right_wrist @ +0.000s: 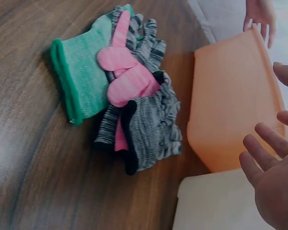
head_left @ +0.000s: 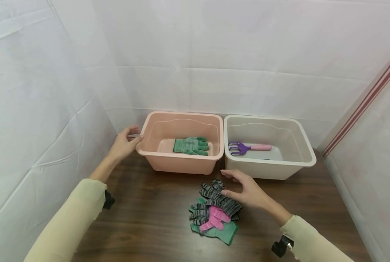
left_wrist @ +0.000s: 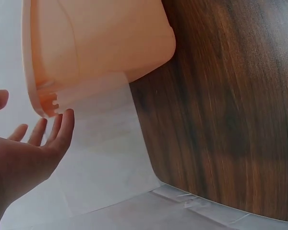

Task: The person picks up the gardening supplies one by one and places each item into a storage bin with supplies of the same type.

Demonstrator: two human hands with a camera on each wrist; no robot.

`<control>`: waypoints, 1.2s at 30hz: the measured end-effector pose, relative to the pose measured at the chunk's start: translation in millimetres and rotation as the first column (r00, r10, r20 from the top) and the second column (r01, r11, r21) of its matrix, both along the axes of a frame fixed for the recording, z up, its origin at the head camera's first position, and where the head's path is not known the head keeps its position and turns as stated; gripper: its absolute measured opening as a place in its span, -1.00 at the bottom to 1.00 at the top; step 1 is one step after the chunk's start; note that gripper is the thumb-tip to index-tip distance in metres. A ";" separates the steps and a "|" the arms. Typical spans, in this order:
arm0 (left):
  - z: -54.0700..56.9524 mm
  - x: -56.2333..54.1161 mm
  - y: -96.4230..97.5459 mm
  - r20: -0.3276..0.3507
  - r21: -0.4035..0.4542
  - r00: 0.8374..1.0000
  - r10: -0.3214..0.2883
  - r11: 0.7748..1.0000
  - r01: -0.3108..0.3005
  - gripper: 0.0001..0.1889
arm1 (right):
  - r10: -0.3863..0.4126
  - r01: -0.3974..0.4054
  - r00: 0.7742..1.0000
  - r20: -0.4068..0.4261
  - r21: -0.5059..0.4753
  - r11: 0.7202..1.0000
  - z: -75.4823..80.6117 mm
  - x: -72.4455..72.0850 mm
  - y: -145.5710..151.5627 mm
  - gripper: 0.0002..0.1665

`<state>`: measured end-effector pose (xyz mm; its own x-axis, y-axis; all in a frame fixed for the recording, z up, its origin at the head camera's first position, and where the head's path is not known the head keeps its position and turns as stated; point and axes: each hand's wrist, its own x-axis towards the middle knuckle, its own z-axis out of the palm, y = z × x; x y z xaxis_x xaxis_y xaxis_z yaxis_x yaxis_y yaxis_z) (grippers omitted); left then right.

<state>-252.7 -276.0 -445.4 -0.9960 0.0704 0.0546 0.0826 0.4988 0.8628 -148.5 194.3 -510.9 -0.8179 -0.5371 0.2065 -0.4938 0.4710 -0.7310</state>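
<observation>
My left hand (head_left: 124, 145) is at the left rim of the pink bin (head_left: 181, 164), fingers spread and holding nothing; the left wrist view shows its fingertips (left_wrist: 66, 125) close to the rim, contact unclear. A green glove (head_left: 190, 145) lies inside that bin. Over a glove pile on the table hovers my right hand (head_left: 247, 190), its fingers relaxed and gripping nothing. In the pile are grey-and-black knit gloves (right_wrist: 151, 127), a pink glove (right_wrist: 134, 84) and a green glove (right_wrist: 84, 72), overlapping one another. The pile's lower layers are partly hidden.
Beside the pink bin stands a white bin (head_left: 263, 168). In it lies a purple hand fork (head_left: 244, 148) with a pink handle; something blue shows just above the front rim. White sheeting (head_left: 195, 47) hangs behind and at both sides of the brown wooden table (head_left: 142, 218).
</observation>
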 end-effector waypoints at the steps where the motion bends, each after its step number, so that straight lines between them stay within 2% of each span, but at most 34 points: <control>1: -0.4 -0.7 -0.1 0.011 0.018 1.000 -0.001 1.000 0.001 -0.34 | -0.001 0.001 1.000 0.007 0.004 1.000 -2.7 -0.6 -0.2 -0.20; 4: -2.6 -2.5 -0.5 0.036 0.051 0.999 -0.005 0.999 0.003 -0.34 | -0.002 0.001 1.000 0.022 0.015 1.000 -11.9 -2.2 -0.3 -0.19; 7: -5.5 -3.9 -1.4 0.066 0.046 0.998 -0.010 0.999 0.007 -0.36 | -0.014 0.013 0.999 0.038 0.037 0.999 -22.8 -2.9 0.7 -0.18; 10: -9.6 -4.8 -2.7 0.121 0.055 0.992 -0.026 0.998 0.019 -0.38 | -0.020 0.017 0.998 0.052 0.051 0.999 -35.6 -3.0 1.6 -0.15; 15: -15.1 -4.5 -5.3 0.195 0.134 0.979 -0.058 0.990 0.032 -0.38 | -0.028 0.022 0.993 0.112 0.056 0.998 -50.0 -0.9 0.4 -0.13; 18: -16.6 -4.7 -5.9 0.228 0.216 0.970 -0.090 0.976 0.040 -0.37 | -0.043 0.036 0.988 0.151 0.047 0.998 -55.0 -0.1 -1.0 -0.12; 24: -20.3 -6.3 -7.6 0.302 0.348 0.941 -0.152 0.937 0.039 -0.36 | -0.092 0.083 0.982 0.166 0.062 0.995 -68.0 0.0 -0.1 -0.12; 27: -21.7 -6.3 -7.1 0.320 0.368 0.934 -0.161 0.929 0.033 -0.37 | -0.109 0.100 0.981 0.160 0.062 0.993 -74.1 0.5 2.0 -0.13; 36: -21.5 -5.9 -5.0 0.336 0.383 0.930 -0.152 0.923 0.012 -0.39 | -0.105 0.095 0.981 0.162 0.069 0.993 -83.6 2.4 2.7 -0.15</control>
<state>-258.6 -281.0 -466.9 -0.9451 0.1970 -0.2606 -0.2350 0.1441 0.9612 -146.1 196.9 -594.5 -0.8883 -0.4580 0.0337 -0.3166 0.5575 -0.7674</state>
